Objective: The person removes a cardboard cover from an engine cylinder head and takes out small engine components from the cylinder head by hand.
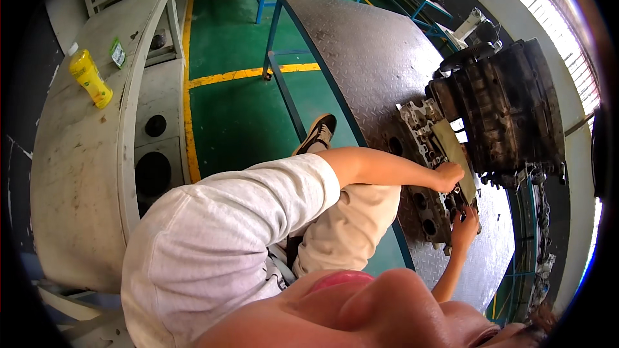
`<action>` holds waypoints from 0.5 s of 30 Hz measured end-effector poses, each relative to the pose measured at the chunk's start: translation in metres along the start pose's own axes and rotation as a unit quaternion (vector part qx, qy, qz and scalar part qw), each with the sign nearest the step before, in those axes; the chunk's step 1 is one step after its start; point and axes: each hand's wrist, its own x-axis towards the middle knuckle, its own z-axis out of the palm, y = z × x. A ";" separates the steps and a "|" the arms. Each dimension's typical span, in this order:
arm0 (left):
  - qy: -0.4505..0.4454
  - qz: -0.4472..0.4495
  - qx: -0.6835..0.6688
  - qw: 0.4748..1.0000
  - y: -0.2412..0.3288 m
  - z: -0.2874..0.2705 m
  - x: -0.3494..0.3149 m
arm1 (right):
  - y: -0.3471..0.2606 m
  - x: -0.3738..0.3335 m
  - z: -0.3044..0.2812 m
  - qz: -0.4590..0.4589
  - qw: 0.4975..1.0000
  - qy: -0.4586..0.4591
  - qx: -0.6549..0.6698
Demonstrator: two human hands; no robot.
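Observation:
A metal engine cylinder head [425, 209] with round ports lies along the edge of the steel-plate table. My left hand [449, 177] is closed in a fist over the middle of it; what its fingers grip, if anything, is hidden. Beneath and beside that hand runs a flat olive-tan strip [454, 148], whose kind I cannot make out. Nearer, my right hand [465, 227] reaches the head's near end with its fingers bent together among the openings. Anything small between those fingertips is too hidden to name.
A large dark engine block [506, 116] stands just beyond the cylinder head on the table [367, 38]. On the left, a pale bench [77, 174] holds a yellow bottle [90, 77] and a small green packet [117, 52]. Yellow lines cross the green floor [238, 116].

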 end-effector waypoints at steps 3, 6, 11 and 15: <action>-0.035 0.002 -0.008 0.999 0.001 -0.006 -0.002 | 0.006 -0.001 0.003 -0.003 0.999 0.014 -0.034; -0.023 0.059 0.005 0.998 -0.001 -0.008 -0.004 | 0.004 0.002 0.004 0.021 0.999 -0.005 -0.046; -0.004 0.103 0.030 0.994 -0.005 -0.003 -0.005 | 0.010 0.005 0.004 0.005 0.999 -0.010 -0.047; -0.031 0.098 0.040 0.994 -0.004 -0.003 -0.002 | 0.007 0.007 -0.002 0.005 0.999 -0.048 -0.023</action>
